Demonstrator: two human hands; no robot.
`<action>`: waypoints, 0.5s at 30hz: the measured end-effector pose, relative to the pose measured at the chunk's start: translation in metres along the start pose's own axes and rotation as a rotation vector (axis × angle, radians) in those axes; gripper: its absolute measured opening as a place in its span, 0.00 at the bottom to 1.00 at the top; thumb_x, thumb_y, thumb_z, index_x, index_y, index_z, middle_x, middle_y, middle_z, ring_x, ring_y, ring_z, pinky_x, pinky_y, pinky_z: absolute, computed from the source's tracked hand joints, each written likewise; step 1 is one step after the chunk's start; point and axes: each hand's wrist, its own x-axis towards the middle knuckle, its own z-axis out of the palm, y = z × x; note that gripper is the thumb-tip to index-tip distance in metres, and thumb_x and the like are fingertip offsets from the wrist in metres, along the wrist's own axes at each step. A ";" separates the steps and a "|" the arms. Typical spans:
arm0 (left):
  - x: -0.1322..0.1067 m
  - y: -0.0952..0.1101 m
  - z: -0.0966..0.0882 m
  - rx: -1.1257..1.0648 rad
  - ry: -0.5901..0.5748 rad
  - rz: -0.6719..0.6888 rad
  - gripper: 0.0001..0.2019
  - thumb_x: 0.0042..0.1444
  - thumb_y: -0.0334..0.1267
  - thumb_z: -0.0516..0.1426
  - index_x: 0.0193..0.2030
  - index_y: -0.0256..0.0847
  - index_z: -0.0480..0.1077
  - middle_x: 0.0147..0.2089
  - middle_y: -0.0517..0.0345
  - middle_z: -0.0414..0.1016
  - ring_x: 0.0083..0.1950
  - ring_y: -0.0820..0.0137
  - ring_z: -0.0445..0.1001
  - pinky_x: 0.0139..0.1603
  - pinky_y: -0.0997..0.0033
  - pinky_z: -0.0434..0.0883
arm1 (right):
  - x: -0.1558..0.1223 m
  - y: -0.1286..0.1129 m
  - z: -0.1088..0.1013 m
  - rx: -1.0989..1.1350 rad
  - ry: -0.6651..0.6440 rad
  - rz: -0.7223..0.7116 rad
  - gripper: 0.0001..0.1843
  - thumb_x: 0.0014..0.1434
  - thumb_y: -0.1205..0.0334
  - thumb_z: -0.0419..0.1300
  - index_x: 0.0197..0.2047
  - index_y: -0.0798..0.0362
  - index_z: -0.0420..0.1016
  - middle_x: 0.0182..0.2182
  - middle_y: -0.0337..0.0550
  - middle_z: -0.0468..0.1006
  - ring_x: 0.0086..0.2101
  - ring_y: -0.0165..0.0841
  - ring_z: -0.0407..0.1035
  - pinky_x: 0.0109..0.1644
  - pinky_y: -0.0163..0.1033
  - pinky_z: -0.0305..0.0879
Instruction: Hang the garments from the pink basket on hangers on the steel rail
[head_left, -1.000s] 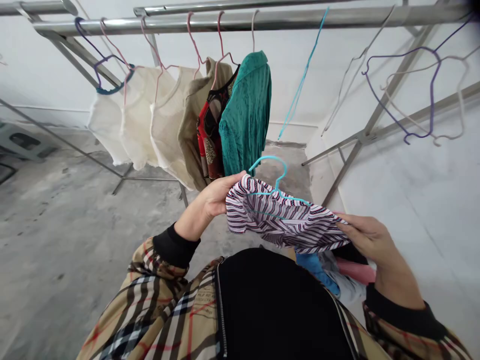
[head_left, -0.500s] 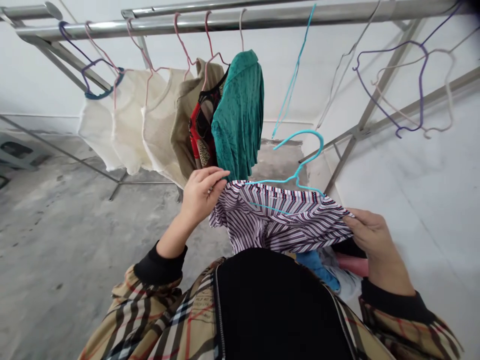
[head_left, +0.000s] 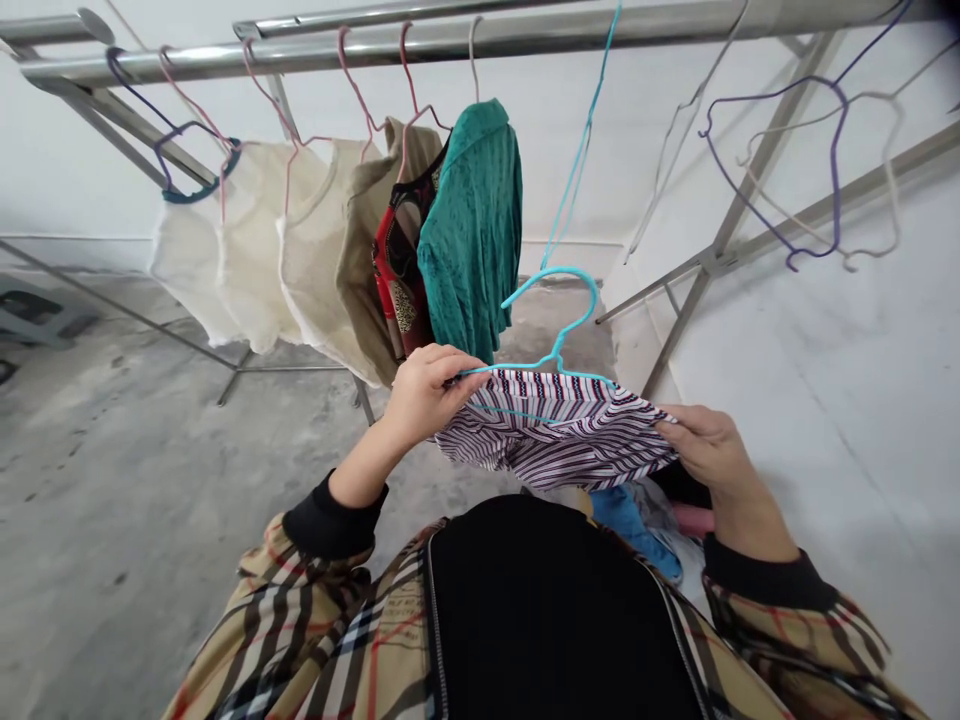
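Note:
A striped shirt (head_left: 559, 440) in white, dark and red is stretched between my hands in front of my chest. Inside its neckline sits a light-blue clothes hanger (head_left: 556, 350), its hook pointing up and curving left. My left hand (head_left: 431, 395) is closed, thumb and fingers pinching the hanger's left arm beside the collar. Whether it also grips cloth is hard to see. At the other side my right hand (head_left: 701, 440) pinches the shirt's right shoulder edge, pulling it taut.
Above runs a metal clothes rail (head_left: 360, 50) with several garments, among them a green velvet top (head_left: 476, 220). Bare hangers, including a purple hanger (head_left: 832, 160), hang at right. Blue cloth (head_left: 630, 525) lies in a pile below my right hand. A grey stool (head_left: 30, 310) stands far left.
My left hand has shifted slightly right and down and now pinches the hanger's left arm. The hanger, shirt and right hand have moved left.

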 end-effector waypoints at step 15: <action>0.003 0.002 0.021 0.071 0.283 0.073 0.20 0.57 0.39 0.62 0.56 0.43 0.69 0.52 0.50 0.75 0.55 0.64 0.74 0.56 0.62 0.73 | -0.017 -0.017 -0.006 -0.197 0.167 -0.010 0.11 0.59 0.55 0.62 0.40 0.49 0.84 0.35 0.41 0.84 0.34 0.36 0.78 0.40 0.37 0.75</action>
